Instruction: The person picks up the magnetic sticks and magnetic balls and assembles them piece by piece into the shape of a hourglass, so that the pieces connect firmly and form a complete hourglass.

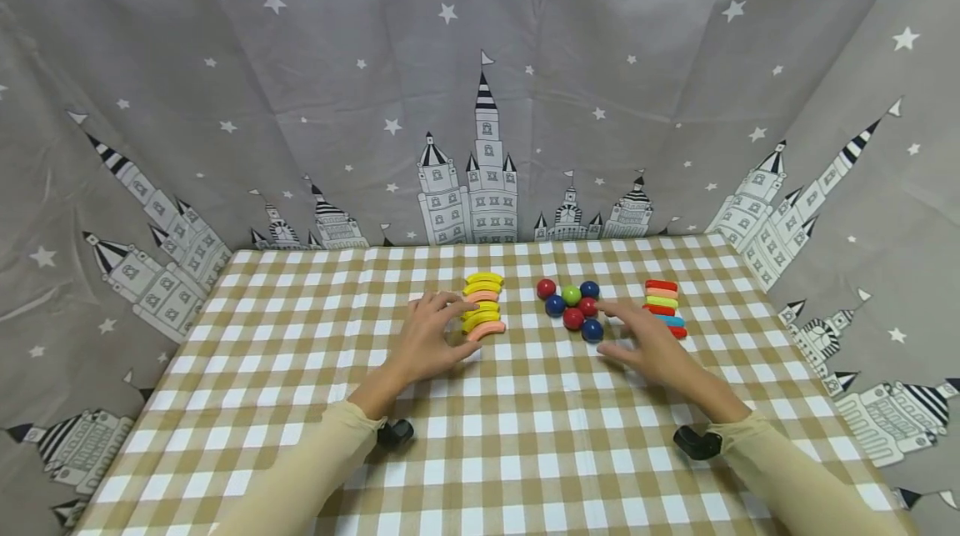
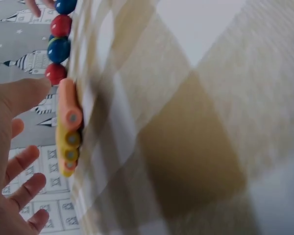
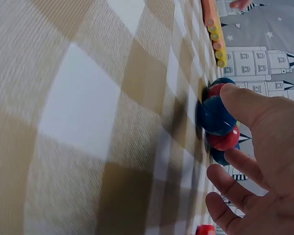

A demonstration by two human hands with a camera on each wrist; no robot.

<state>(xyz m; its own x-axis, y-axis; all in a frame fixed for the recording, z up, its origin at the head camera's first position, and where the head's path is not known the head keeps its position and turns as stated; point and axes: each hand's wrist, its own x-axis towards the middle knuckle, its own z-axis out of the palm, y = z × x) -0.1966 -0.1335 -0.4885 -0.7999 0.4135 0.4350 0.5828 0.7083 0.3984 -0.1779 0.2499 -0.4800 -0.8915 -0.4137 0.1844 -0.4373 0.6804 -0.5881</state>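
Note:
Toy bananas, yellow (image 1: 484,278) and pinkish-orange (image 1: 487,329), lie in a column left of the table's middle. Just left of them hovers my left hand (image 1: 427,338), fingers spread and slightly bent, holding nothing; whether a fingertip touches a banana I cannot tell. To the right is a cluster of shiny balls: red (image 1: 573,318), dark blue (image 1: 592,330) and one green (image 1: 572,296). My right hand (image 1: 652,344) is beside the cluster, thumb and fingers apart around its right edge. In the right wrist view its thumb overlaps a blue ball (image 3: 216,116); contact is unclear.
Right of the balls, partly behind my right hand, is a column of coloured sticks (image 1: 662,285), red, peach, yellow-green and blue. Everything lies on a brown-and-white checked tablecloth (image 1: 480,453). A grey curtain (image 1: 337,127) with castles and stars hangs behind and at both sides.

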